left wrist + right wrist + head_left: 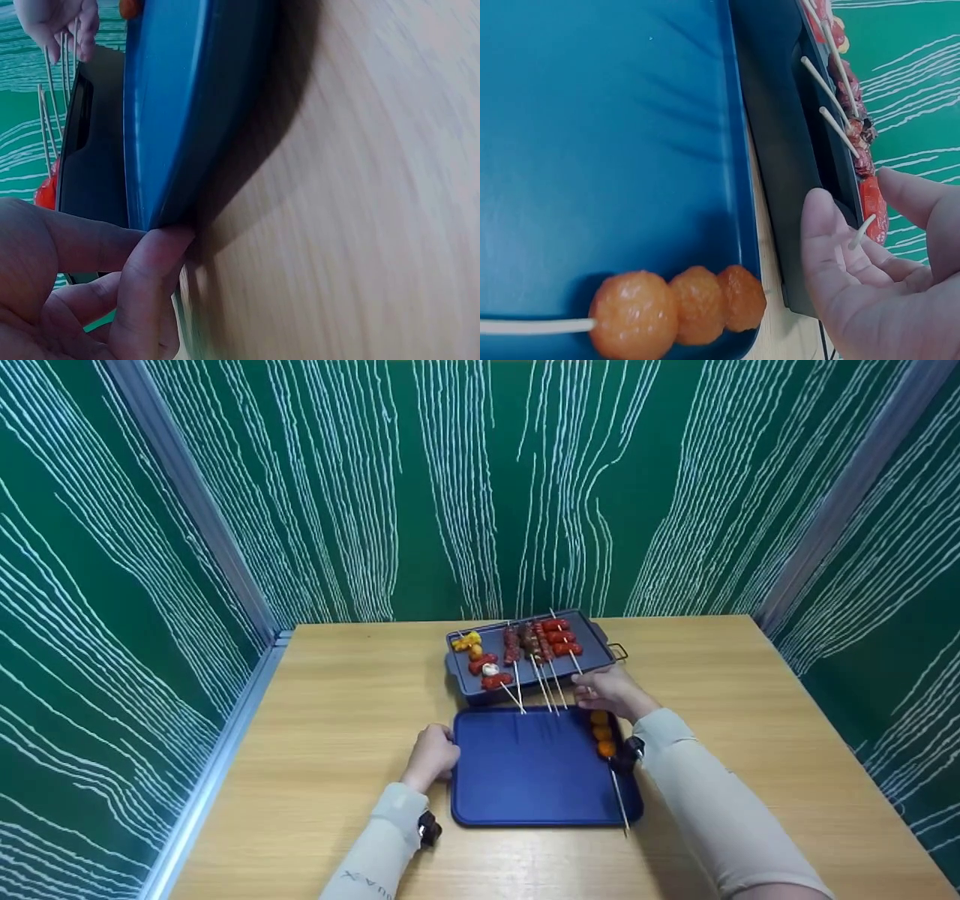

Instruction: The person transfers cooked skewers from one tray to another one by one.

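My left hand [433, 753] pinches the left rim of a blue tray [517, 780] between thumb and finger, also plain in the left wrist view. At the front right of a dark grill pan [480, 622], my right hand [611, 690] has its thumb and fingers spread around the stick end of a red sausage skewer [561, 637]. The right wrist view shows a gap between thumb [821, 225] and forefinger, with the stick between them. A skewer of orange balls [602, 733] lies along the tray's right side, its stick reaching over the front rim.
In the pan lie several dark meat skewers [529, 643] and a mixed skewer [490, 669] at the left, sticks jutting over the front edge. A wire handle [618, 651] sticks out right. Bare wooden table [360, 697] surrounds both; a green wall [517, 510] stands behind.
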`<act>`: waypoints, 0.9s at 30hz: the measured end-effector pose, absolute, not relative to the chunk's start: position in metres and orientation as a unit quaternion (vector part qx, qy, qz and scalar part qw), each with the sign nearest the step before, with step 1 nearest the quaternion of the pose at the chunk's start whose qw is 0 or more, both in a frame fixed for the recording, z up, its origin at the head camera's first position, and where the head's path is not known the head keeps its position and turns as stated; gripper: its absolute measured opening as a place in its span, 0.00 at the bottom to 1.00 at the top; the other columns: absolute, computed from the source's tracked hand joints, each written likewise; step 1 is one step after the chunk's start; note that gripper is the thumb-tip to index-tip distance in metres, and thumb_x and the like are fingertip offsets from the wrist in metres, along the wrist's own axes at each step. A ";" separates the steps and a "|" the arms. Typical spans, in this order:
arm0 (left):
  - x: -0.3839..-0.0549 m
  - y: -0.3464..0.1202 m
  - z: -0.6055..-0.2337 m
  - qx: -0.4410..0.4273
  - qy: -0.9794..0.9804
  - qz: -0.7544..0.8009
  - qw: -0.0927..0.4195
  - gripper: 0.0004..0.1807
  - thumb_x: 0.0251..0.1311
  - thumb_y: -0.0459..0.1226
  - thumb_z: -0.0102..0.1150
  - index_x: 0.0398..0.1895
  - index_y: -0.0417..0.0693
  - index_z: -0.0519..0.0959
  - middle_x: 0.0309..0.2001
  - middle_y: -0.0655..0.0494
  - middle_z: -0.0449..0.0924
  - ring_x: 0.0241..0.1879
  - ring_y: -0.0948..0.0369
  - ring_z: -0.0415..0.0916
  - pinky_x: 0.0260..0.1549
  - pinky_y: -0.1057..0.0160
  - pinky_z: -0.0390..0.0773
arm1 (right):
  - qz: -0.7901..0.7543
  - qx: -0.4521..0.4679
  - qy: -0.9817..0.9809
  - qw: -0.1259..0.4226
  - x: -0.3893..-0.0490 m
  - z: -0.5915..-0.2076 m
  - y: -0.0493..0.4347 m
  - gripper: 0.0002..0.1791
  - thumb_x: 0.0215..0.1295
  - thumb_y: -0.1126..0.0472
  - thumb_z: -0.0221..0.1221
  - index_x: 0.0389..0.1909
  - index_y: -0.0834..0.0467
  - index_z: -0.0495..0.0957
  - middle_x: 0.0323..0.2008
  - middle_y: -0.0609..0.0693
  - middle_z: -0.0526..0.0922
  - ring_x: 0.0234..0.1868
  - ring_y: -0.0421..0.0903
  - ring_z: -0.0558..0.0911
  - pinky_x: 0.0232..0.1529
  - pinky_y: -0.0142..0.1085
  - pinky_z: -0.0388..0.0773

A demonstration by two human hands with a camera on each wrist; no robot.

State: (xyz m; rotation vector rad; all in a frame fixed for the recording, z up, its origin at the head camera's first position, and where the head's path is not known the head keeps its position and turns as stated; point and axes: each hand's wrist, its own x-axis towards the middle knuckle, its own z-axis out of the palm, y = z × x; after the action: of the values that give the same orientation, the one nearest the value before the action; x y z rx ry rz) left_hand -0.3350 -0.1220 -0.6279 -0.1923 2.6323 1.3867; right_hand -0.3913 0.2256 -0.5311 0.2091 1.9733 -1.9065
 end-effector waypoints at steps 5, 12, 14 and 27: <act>-0.334 -0.122 -0.626 -0.066 0.878 0.466 0.082 0.09 0.58 0.27 0.50 0.29 0.47 0.79 0.29 0.51 0.79 0.19 0.58 0.82 0.14 0.61 0.85 | -0.686 0.097 0.693 0.200 -0.396 -0.530 0.224 0.05 0.81 0.67 0.56 0.49 0.65 0.70 0.28 0.50 0.84 0.26 0.40 0.84 0.34 0.29 0.89; -0.333 -0.123 -0.627 -0.053 0.877 0.473 0.071 0.09 0.56 0.26 0.50 0.28 0.44 0.79 0.27 0.50 0.79 0.18 0.57 0.82 0.14 0.60 0.85 | -0.703 0.090 0.671 0.218 -0.401 -0.528 0.224 0.06 0.79 0.74 0.44 0.42 0.69 0.69 0.24 0.52 0.82 0.24 0.41 0.80 0.28 0.28 0.83; -0.334 -0.123 -0.629 -0.053 0.878 0.470 0.071 0.10 0.56 0.26 0.49 0.26 0.47 0.78 0.26 0.52 0.78 0.18 0.58 0.82 0.14 0.60 0.85 | -0.702 0.089 0.671 0.221 -0.403 -0.528 0.224 0.07 0.77 0.76 0.41 0.43 0.71 0.69 0.24 0.52 0.81 0.25 0.42 0.79 0.28 0.28 0.82; -0.325 -0.121 -0.615 -0.051 0.881 0.466 0.070 0.12 0.56 0.26 0.48 0.21 0.51 0.72 0.21 0.58 0.70 0.16 0.62 0.77 0.11 0.63 0.83 | -0.705 0.076 0.671 0.218 -0.404 -0.529 0.218 0.11 0.74 0.79 0.39 0.46 0.68 0.68 0.25 0.48 0.79 0.25 0.38 0.77 0.29 0.26 0.77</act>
State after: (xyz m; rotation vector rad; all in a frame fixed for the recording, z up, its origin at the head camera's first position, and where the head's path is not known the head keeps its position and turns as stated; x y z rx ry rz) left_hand -0.3252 -0.1205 -0.6146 -0.1539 2.6495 1.4003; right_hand -0.4041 0.2182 -0.5290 0.2095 1.8564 -1.9522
